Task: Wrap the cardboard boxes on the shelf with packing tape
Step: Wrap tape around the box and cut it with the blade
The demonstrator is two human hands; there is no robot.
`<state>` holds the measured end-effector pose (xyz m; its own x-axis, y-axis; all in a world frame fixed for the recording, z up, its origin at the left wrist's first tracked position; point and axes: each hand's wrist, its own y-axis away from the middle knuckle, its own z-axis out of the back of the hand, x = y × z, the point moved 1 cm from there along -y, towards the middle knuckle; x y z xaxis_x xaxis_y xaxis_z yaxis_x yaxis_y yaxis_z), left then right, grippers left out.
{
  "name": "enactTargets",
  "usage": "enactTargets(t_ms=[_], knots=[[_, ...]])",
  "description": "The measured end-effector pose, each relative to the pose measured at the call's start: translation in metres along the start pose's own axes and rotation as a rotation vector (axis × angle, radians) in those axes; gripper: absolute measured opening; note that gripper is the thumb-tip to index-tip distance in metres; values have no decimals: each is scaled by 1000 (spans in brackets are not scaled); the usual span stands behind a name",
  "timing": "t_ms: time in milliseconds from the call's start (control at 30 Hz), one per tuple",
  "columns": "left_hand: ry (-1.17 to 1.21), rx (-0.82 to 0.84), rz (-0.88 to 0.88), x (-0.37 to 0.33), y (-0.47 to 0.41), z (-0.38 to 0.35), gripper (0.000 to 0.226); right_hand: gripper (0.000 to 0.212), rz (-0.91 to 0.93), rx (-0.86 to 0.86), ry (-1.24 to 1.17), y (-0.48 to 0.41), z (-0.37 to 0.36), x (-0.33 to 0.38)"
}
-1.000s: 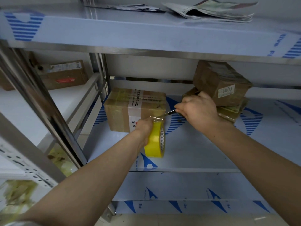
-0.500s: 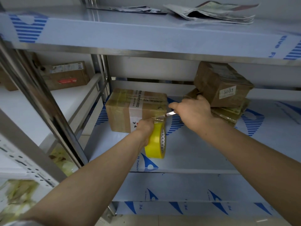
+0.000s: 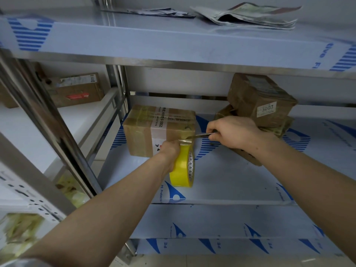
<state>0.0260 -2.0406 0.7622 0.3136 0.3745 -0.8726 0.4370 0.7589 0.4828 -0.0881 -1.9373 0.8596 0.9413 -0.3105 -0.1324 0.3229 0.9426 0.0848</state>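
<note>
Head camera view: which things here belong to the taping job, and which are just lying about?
In the job:
yellow tape roll in the left hand
metal blade in the right hand, tip at the roll's top
labelled box
stacked boxes beside it

Lying about:
newspapers on the upper shelf
brown box on the neighbouring rack

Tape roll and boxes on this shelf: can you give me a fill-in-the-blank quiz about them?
The left hand grips a ____ tape roll.
The other hand, the ____ one, holds a metal blade at the tape.
The upper stacked box has a label reading ____.
Missing: yellow; right; 3003.
</note>
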Motion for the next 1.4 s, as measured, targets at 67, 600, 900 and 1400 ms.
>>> enactTargets(t_ms=[67, 600, 900, 1400], knots=[[-13, -6, 1, 0, 0, 0, 27, 22, 16, -37, 50, -1, -2, 4], [-32, -29, 5, -4, 3, 0, 18, 14, 38, -72, 310, -15, -8, 18], [-39, -10, -3, -3, 4, 3, 22, 15, -222, 175, -287, -5, -61, -38], [-23, 24, -7, -8, 15, 5, 10, 40, 48, -394, -751, -41, -55, 4]])
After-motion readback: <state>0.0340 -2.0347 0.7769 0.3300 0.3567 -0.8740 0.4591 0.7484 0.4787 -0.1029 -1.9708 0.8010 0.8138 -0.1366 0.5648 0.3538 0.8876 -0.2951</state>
